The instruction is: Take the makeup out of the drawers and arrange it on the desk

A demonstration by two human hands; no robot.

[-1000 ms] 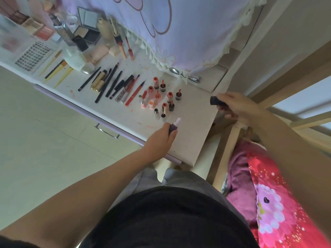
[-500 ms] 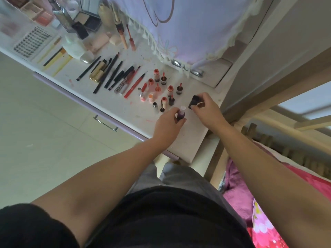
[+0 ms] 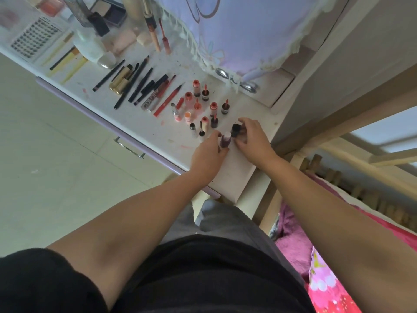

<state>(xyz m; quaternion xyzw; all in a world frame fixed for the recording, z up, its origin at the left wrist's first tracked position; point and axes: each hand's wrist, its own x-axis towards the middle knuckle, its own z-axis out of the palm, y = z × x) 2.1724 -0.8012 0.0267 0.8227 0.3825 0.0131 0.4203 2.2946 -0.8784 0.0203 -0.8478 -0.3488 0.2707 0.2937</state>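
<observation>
Far left on the desk (image 3: pixel 144 132) lies a sheet of dark false lashes (image 3: pixel 33 38), then a fan of black pencils (image 3: pixel 133 83) and a clear tube (image 3: pixel 155 96) with lettering too blurred to read. Next stands a cluster of small lip tints (image 3: pixel 204 102). The left hand (image 3: pixel 208 154) has its fingers curled round a dark purple bottle (image 3: pixel 225 141) standing on the desk. Just right, the right hand (image 3: pixel 253 141) pinches a black cap (image 3: pixel 236 130). A pink blanket (image 3: pixel 338 279) lies far right.
</observation>
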